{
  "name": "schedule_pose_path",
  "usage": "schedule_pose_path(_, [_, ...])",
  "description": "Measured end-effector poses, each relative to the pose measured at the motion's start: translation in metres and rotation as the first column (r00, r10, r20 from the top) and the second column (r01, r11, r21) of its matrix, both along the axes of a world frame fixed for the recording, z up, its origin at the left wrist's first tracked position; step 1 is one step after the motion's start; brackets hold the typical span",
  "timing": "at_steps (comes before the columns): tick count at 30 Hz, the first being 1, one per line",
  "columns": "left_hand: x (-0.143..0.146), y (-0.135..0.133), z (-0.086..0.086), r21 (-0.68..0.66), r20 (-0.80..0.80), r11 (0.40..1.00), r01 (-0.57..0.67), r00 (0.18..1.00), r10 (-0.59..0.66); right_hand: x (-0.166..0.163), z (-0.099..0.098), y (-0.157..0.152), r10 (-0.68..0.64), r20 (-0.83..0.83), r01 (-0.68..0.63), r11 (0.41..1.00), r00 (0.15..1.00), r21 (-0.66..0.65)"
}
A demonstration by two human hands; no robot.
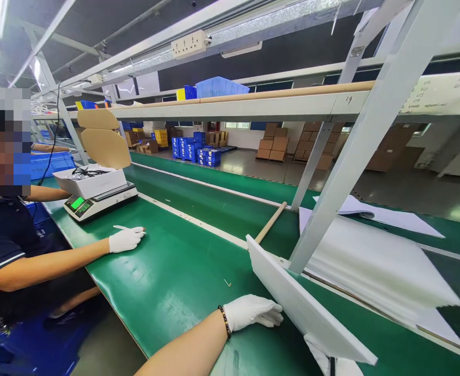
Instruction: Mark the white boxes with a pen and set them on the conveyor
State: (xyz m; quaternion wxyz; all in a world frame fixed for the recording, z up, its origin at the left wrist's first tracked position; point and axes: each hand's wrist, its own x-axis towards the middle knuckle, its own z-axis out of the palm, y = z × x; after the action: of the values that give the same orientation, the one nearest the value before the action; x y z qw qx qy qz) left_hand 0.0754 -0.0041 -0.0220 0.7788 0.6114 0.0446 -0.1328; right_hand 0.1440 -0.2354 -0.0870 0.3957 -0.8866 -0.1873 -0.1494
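Right now, head view:
Left hand (252, 312): white-gloved, beaded bracelet at the wrist, lying on the green belt (183, 271), fingers stretched flat toward the near edge of the white foam board (304, 308), touching or just beside it.
Right hand (334, 363): gloved, mostly hidden under the board's low corner; whether it is closed on the board I cannot tell.
White foam board: tilted, low end by the hands, high end near the wooden rod (269, 223).
Foam sheet stack (371, 266): behind the slanted frame post.
Co-worker's gloved hand (126, 239): resting on the belt, pinching a pen.
Scale (99, 202): carries an open white box (91, 181) of cables.
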Motion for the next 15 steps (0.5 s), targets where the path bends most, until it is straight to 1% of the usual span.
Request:
schedule_pose_path(2, [0.0, 0.0, -0.001, 0.078, 0.005, 0.997, 0.022, 1.0, -0.022, 0.001, -0.002, -0.001, 0.001, -0.013, -0.001, 1.0, 1.0, 0.0])
schedule_pose_path(4, [-0.001, -0.003, -0.001, 0.198, -0.01, 0.978, 0.066, 0.998, -0.066, 0.003, -0.004, -0.002, 0.016, -0.026, -0.016, 1.0, 1.0, 0.003])
schedule_pose_path(6, [-0.002, -0.006, 0.001, 0.341, -0.048, 0.932, 0.122, 0.993, -0.112, 0.006, -0.006, -0.002, 0.047, -0.04, -0.046, 0.999, 0.998, 0.012])
schedule_pose_path(8, [-0.005, -0.009, 0.006, 0.499, -0.074, 0.856, 0.136, 0.991, -0.114, 0.008, -0.007, -0.002, 0.076, -0.045, -0.075, 0.997, 0.996, 0.026])
schedule_pose_path(9, [-0.006, -0.01, 0.01, 0.588, -0.066, 0.802, 0.106, 0.994, -0.083, 0.01, -0.008, -0.002, 0.085, -0.046, -0.084, 0.996, 0.995, 0.033])
schedule_pose_path(10, [-0.008, -0.008, 0.015, 0.678, -0.04, 0.733, 0.051, 0.999, -0.033, 0.011, -0.008, -0.002, 0.089, -0.043, -0.088, 0.995, 0.995, 0.039])
schedule_pose_path(11, [-0.01, -0.004, 0.019, 0.758, 0.003, 0.652, -0.02, 1.0, 0.028, 0.012, -0.008, -0.002, 0.091, -0.037, -0.089, 0.995, 0.995, 0.045])
schedule_pose_path(12, [-0.013, 0.002, 0.023, 0.825, 0.058, 0.557, -0.097, 0.994, 0.088, 0.013, -0.008, -0.002, 0.094, -0.031, -0.092, 0.994, 0.995, 0.051])
schedule_pose_path(13, [-0.015, 0.01, 0.026, 0.879, 0.114, 0.448, -0.162, 0.984, 0.134, 0.014, -0.007, -0.002, 0.096, -0.024, -0.094, 0.994, 0.995, 0.055])
schedule_pose_path(14, [-0.017, 0.021, 0.028, 0.919, 0.155, 0.339, -0.202, 0.975, 0.161, 0.016, -0.007, -0.003, 0.099, -0.019, -0.098, 0.994, 0.995, 0.056])
schedule_pose_path(15, [-0.019, 0.033, 0.029, 0.947, 0.174, 0.244, -0.212, 0.971, 0.166, 0.017, -0.007, -0.003, 0.101, -0.013, -0.101, 0.994, 0.995, 0.052])
